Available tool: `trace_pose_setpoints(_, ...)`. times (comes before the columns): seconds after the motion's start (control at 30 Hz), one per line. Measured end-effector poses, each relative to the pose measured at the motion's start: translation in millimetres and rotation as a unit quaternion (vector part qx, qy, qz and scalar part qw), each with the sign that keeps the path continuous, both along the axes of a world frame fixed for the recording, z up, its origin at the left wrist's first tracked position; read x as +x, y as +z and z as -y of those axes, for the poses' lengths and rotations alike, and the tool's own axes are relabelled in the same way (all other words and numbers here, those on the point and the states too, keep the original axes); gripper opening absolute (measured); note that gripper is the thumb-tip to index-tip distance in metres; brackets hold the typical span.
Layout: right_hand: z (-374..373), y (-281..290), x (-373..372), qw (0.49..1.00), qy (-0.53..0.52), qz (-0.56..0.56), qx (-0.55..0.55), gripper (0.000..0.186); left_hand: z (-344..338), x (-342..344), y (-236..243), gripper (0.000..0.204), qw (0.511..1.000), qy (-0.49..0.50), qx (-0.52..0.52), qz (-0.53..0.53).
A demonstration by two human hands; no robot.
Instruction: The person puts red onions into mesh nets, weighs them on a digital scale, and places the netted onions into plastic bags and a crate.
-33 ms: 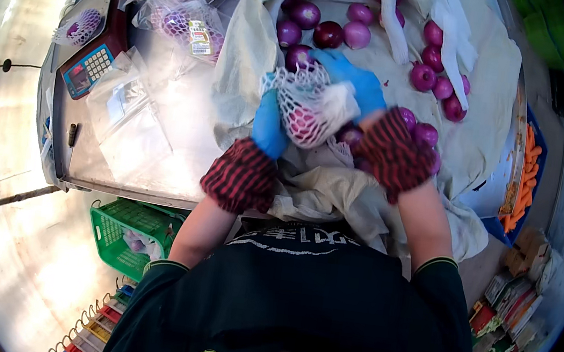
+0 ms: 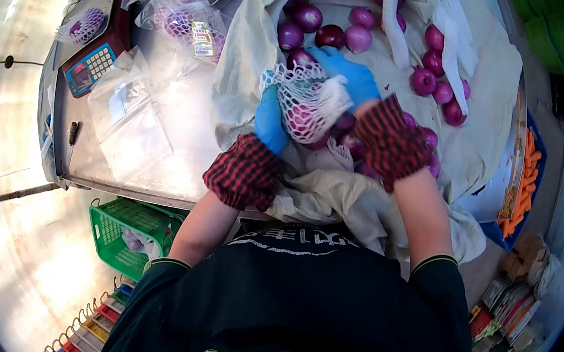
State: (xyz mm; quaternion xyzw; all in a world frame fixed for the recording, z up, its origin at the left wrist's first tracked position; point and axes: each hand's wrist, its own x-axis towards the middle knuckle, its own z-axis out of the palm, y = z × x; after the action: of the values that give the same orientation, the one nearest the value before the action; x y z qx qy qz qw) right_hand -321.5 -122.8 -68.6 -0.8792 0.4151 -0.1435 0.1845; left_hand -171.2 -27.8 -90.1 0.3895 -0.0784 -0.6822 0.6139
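Observation:
Both my hands wear blue gloves, with red-and-black checked cuffs at the wrists. A white foam net (image 2: 315, 106) with red onions (image 2: 301, 117) inside lies between them, over an open cloth sack (image 2: 239, 65). My left hand (image 2: 271, 122) is closed on the near left side of the net. My right hand (image 2: 351, 80) grips its upper right edge, with the fingertips reaching to a dark red onion (image 2: 301, 57) at the net's far side. The right palm and part of the net's mouth are hidden. Several loose onions (image 2: 358, 39) lie around in the sack.
On the metal table (image 2: 192, 158) at left lie a scale (image 2: 91, 68), clear plastic bags (image 2: 130, 122) and bagged netted onions (image 2: 188, 24). A green basket (image 2: 106, 232) stands below its front edge. Carrots (image 2: 527, 181) fill a blue crate at right.
My right hand has shifted slightly left and toward the far side, and the net's right part is spread flatter. Onions below the right hand show more. The left hand keeps its hold.

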Motion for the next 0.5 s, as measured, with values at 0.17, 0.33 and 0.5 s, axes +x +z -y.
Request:
trace_pose_setpoints(0.17, 35.9, -16.9, 54.3, 0.982, 0.052, -0.160, 0.080, 0.059, 8.3, 20.1, 9.2, 0.058, 0.996, -0.066, -0.003, -0.063)
trace_pose_setpoints(0.33, 40.4, 5.8, 42.2, 0.948, 0.007, 0.068, 0.311, 0.075, 16.5, 22.9, -9.6, 0.060, 0.986, -0.096, -0.070, -0.115)
trace_pose_setpoints(0.5, -12.5, 9.6, -6.4, 0.765, -0.032, 0.356, 0.536, 0.042, -23.0, 43.0, 30.7, 0.047, 0.996, -0.080, 0.001, -0.028)
